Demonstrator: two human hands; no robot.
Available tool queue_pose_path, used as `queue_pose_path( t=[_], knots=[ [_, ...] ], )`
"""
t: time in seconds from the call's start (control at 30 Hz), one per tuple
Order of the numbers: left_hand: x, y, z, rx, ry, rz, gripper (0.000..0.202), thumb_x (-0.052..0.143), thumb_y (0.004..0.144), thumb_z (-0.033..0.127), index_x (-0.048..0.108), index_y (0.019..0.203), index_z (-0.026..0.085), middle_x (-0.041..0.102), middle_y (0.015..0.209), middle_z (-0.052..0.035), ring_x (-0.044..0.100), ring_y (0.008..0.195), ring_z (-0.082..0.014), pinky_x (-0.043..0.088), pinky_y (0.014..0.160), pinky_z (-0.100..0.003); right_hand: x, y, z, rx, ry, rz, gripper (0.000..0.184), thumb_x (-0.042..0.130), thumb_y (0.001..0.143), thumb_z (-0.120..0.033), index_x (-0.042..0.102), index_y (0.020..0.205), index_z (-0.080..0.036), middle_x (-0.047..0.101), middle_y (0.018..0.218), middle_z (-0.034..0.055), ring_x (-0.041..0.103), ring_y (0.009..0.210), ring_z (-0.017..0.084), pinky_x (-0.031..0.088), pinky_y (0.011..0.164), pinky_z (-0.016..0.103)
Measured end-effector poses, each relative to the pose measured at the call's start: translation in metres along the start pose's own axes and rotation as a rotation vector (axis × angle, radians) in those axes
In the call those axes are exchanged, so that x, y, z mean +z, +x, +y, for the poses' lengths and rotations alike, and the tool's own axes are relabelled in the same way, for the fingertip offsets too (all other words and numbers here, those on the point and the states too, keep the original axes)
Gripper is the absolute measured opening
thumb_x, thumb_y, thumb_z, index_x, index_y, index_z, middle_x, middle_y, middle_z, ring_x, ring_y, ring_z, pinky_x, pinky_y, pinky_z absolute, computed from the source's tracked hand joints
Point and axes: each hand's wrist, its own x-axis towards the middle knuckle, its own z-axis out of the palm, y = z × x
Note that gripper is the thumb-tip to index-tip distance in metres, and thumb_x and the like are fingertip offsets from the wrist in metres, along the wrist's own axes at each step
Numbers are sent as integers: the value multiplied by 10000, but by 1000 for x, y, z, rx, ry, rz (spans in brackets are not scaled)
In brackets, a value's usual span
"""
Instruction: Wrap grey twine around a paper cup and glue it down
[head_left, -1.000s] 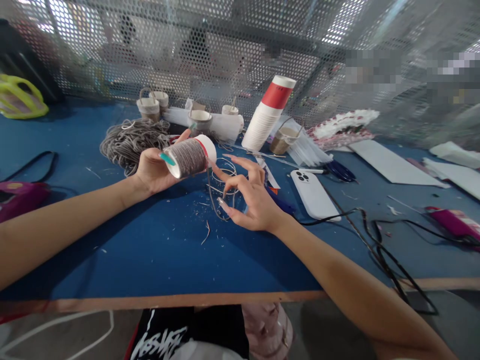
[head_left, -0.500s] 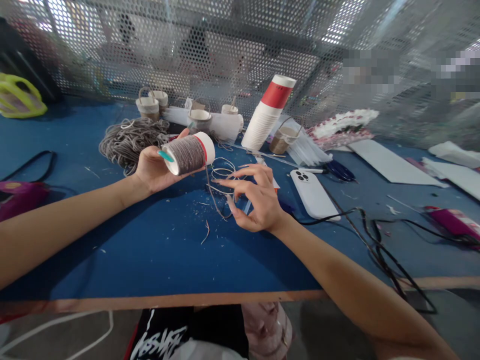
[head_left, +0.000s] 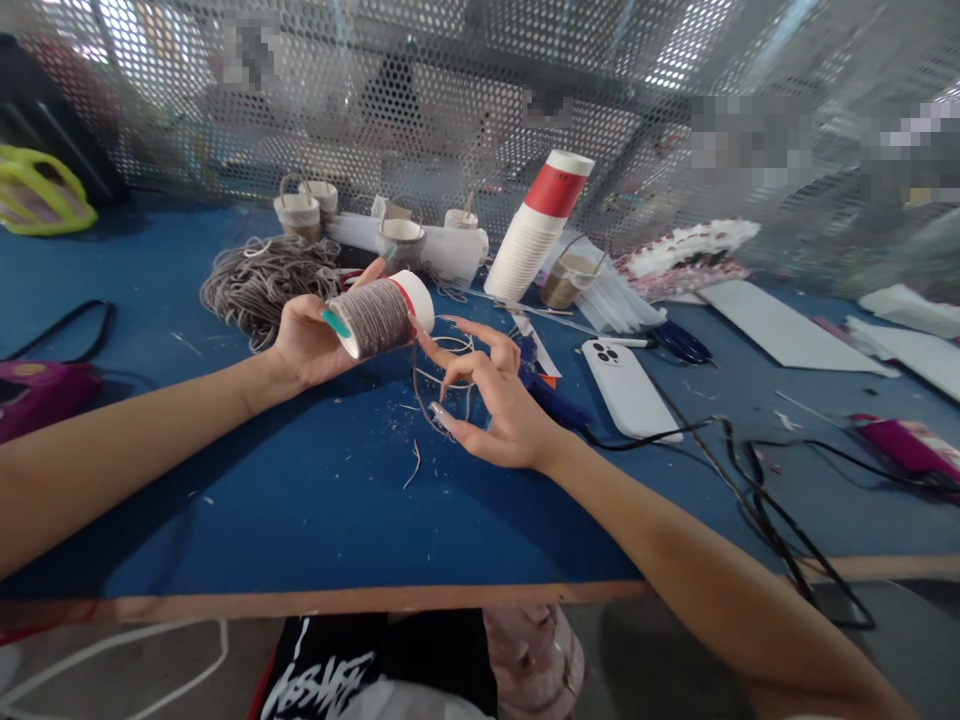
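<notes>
I see my left hand (head_left: 311, 340) clasping the cord-wrapped cup (head_left: 379, 315) on its side above the blue table (head_left: 300, 500), my right hand (head_left: 491, 400) just beside the cup, fingers spread, guiding the loose cord (head_left: 420, 385).

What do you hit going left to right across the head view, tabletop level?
Yellow-green plastic object → grey cord pile → left hand holding the cord-wrapped paper cup → right hand → leaning stack of white paper cups → white smartphone → purple object at the right edge.
</notes>
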Motion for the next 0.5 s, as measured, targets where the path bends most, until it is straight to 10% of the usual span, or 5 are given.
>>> queue_pose_path(
  t=[0.3,0.5],
  knots=[
    [-1,-1,0,-45,-1,-44,783,513,515,202,538,1296,251,723,1198,-10,285,1513,-363,194,1235,-667,-4,-2,5,-150,0,288,280,497,802,-222,602,1055,-277,612,726,4,648,1065,284,449,959,530],
    [0,-1,-2,-61,-18,-51,852,513,474,183,539,1322,256,741,1169,-19,294,1503,-408,174,1196,-735,0,-1,1,-62,44,311,323,516,780,-271,493,1101,-284,697,1080,63,572,1170,305,456,942,553]
  ],
)
